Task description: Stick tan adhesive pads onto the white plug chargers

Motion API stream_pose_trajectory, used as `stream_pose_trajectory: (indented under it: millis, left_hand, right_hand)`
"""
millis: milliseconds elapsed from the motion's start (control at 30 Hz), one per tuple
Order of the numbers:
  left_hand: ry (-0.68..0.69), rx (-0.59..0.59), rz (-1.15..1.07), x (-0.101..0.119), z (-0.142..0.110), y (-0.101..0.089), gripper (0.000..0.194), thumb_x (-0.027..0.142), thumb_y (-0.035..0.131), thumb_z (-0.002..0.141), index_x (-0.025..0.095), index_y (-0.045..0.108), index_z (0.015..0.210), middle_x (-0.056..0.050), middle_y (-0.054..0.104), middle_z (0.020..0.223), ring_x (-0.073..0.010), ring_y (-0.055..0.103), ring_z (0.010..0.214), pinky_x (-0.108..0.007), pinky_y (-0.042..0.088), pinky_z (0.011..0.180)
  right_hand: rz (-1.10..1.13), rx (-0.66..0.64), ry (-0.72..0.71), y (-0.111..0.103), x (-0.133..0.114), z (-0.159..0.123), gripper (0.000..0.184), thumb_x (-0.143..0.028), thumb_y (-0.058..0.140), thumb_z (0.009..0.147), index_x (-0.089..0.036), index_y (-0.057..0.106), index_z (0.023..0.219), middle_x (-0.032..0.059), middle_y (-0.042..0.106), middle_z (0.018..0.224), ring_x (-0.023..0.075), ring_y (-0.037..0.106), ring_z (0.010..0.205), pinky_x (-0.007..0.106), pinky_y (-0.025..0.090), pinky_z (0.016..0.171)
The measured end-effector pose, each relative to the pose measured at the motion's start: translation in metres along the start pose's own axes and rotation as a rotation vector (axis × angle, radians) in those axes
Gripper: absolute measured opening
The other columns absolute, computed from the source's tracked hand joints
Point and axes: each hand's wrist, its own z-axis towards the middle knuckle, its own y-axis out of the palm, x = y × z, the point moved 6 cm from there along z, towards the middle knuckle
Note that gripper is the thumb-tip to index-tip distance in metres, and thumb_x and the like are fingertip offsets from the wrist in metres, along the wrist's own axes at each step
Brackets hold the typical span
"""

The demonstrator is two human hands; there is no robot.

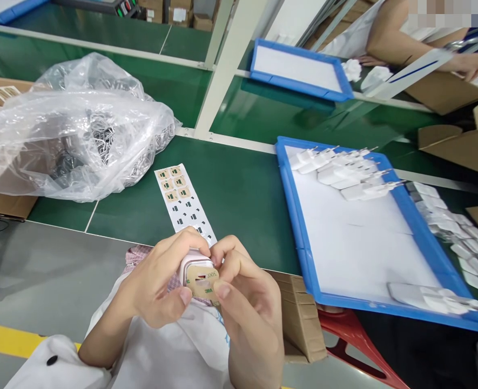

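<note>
Above my lap, my left hand (157, 283) grips a small white plastic case (184, 263) with rounded corners. A tan adhesive sticker (203, 285) with green print and a cut-out in its middle lies against the case's face. My right hand (253, 302) pinches the sticker's right edge between thumb and fingers. Whether the sticker is fully stuck down cannot be seen. Just beyond my hands, a white backing sheet (186, 208) lies on the green table, with several tan stickers at its far end and small dark cut-out shapes on the nearer part.
A blue-rimmed tray (293, 216) at right bears several white plug adapters (346, 170); more white pieces (449, 216) sit beyond it. A clear plastic bag (101, 124) of metal parts stands at left. A co-worker's arm (417, 51) shows across the bench. Below is a cardboard box (301, 319).
</note>
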Motion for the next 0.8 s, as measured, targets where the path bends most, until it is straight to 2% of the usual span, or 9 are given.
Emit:
stream_pose_trajectory:
  millis: [300, 800]
  left_hand:
    - [-0.040, 0.012, -0.031, -0.0026, -0.0016, 0.0006, 0.042, 0.065, 0.047, 0.102, 0.024, 0.058, 0.105, -0.007, 0.061, 0.088, -0.0236, 0.058, 0.072, -0.037, 0.047, 0.067]
    - [-0.009, 0.002, -0.011, 0.0008, -0.0015, 0.0011, 0.037, 0.061, 0.046, 0.104, 0.025, 0.055, 0.106, -0.006, 0.060, 0.089, -0.0232, 0.057, 0.074, -0.036, 0.047, 0.068]
  right_hand:
    - [-0.021, 0.041, 0.013, 0.0009, -0.0041, -0.0002, 0.035, -0.039, 0.075, 0.097, -0.022, 0.059, 0.070, 0.0011, 0.051, 0.090, 0.0174, 0.052, 0.078, 0.032, 0.039, 0.068]
    - [-0.084, 0.044, -0.041, -0.0019, -0.0018, 0.0004, 0.038, -0.038, 0.073, 0.097, -0.022, 0.055, 0.068, 0.0010, 0.050, 0.088, 0.0167, 0.052, 0.076, 0.031, 0.040, 0.067]
